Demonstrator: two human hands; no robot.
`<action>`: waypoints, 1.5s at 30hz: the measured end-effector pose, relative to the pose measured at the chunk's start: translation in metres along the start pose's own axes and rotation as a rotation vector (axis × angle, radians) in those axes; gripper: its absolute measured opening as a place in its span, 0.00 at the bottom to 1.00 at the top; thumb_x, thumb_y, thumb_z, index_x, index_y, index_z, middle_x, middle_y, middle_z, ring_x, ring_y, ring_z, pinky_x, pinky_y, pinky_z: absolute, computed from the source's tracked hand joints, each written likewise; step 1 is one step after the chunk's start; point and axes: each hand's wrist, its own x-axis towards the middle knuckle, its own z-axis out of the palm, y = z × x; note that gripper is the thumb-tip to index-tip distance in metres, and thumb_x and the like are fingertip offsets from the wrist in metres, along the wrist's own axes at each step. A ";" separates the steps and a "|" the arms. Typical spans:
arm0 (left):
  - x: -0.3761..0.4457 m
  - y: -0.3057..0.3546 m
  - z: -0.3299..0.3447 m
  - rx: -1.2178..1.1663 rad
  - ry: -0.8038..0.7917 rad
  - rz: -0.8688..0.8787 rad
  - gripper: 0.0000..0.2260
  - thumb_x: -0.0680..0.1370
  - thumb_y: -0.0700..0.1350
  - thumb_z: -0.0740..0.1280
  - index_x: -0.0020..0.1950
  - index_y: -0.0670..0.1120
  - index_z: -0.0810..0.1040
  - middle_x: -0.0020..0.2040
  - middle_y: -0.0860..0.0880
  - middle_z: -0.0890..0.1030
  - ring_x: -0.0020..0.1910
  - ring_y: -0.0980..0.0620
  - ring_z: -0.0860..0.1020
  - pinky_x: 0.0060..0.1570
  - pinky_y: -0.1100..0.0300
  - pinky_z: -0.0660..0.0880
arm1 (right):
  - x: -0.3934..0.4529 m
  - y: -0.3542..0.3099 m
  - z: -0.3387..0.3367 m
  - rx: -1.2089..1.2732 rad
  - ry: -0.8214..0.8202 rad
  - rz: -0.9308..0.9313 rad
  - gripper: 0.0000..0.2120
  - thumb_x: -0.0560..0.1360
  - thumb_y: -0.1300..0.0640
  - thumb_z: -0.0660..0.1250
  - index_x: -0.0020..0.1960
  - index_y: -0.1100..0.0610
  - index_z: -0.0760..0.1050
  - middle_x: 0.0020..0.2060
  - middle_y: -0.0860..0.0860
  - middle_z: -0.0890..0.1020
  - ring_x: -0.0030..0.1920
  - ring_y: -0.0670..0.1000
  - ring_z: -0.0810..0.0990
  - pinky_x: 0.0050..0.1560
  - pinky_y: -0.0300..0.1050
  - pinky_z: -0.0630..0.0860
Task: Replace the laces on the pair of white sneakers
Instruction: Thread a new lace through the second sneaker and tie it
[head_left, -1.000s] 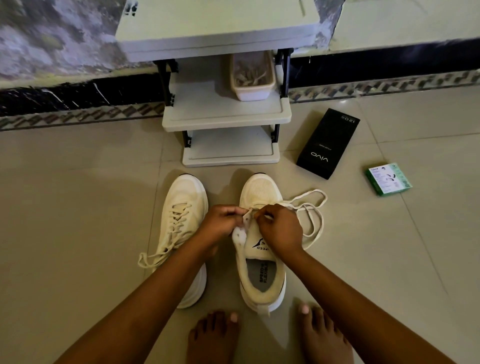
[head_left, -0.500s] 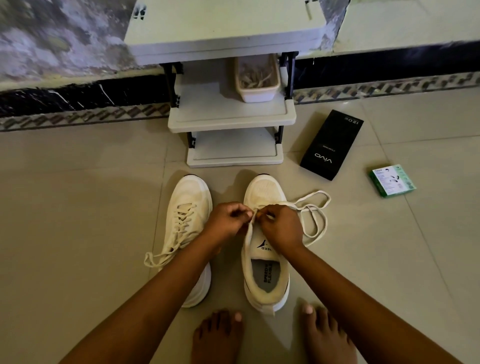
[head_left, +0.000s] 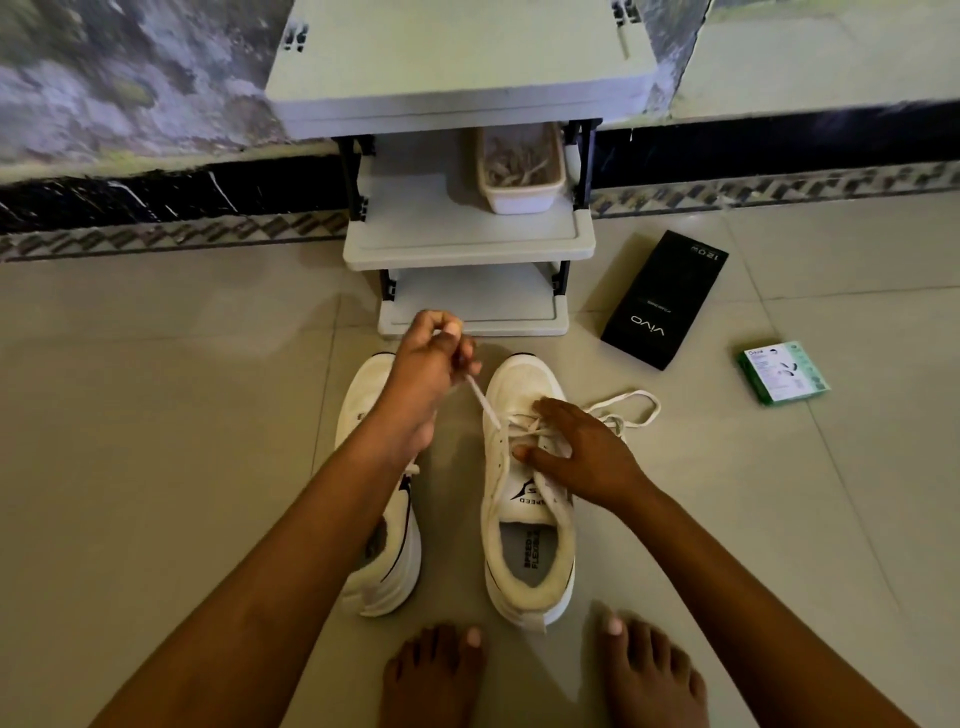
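Two white sneakers stand side by side on the tiled floor. The right sneaker (head_left: 527, 545) is partly laced, and its white lace (head_left: 631, 410) trails in loops on the floor to the right. My left hand (head_left: 428, 374) pinches one end of that lace and holds it taut, up and to the left above the toe. My right hand (head_left: 582, 452) rests on the sneaker's tongue and lace rows with fingers spread. The left sneaker (head_left: 387, 561) is mostly hidden under my left forearm.
A small grey shelf rack (head_left: 467, 244) stands against the wall ahead, with a white tub (head_left: 519, 200) of laces on its middle shelf. A black phone box (head_left: 665, 299) and a green box (head_left: 782, 371) lie on the floor at right. My bare feet are below the sneakers.
My left hand has pulled the lace end up and away to the left, drawing it taut. My right hand has let go of the lace and settled flat on the sneaker's tongue.
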 end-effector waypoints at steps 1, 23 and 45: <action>0.001 -0.010 -0.001 0.188 0.018 0.043 0.06 0.82 0.41 0.55 0.48 0.47 0.70 0.39 0.49 0.74 0.38 0.50 0.74 0.45 0.55 0.74 | 0.000 0.001 -0.002 0.022 -0.017 0.003 0.34 0.74 0.40 0.64 0.75 0.50 0.58 0.74 0.49 0.63 0.72 0.50 0.63 0.68 0.45 0.61; -0.011 -0.057 -0.007 1.148 -0.311 0.178 0.13 0.81 0.52 0.58 0.57 0.45 0.74 0.49 0.45 0.80 0.48 0.45 0.79 0.48 0.53 0.76 | 0.003 0.008 0.007 0.094 -0.029 0.030 0.35 0.73 0.39 0.64 0.75 0.48 0.57 0.74 0.49 0.62 0.72 0.52 0.63 0.70 0.52 0.63; -0.003 -0.034 -0.013 0.566 -0.116 -0.016 0.11 0.77 0.50 0.66 0.58 0.49 0.74 0.51 0.52 0.77 0.49 0.52 0.75 0.50 0.55 0.74 | 0.004 0.011 0.010 0.090 -0.028 0.022 0.36 0.73 0.38 0.64 0.75 0.48 0.56 0.74 0.48 0.61 0.73 0.51 0.60 0.71 0.51 0.60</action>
